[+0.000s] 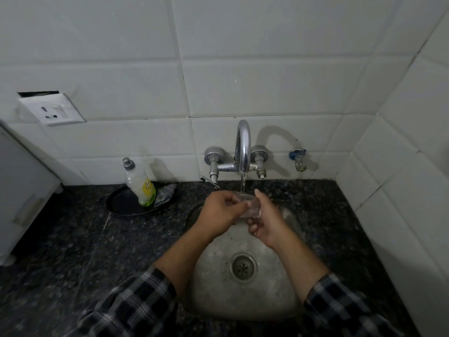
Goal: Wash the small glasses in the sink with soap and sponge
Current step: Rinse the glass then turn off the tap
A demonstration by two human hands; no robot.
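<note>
head: both grips (220, 210) (263, 221) round glass (252, 207)

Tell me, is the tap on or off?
On. Water falls from the tap spout onto the small glass, held by the left hand and right hand above the sink.

Both bare forearms reach forward and converge. The left hand (222, 211) and the right hand (266, 221) meet, fingers curled, gripping one small glass (251, 206) between them.
</note>
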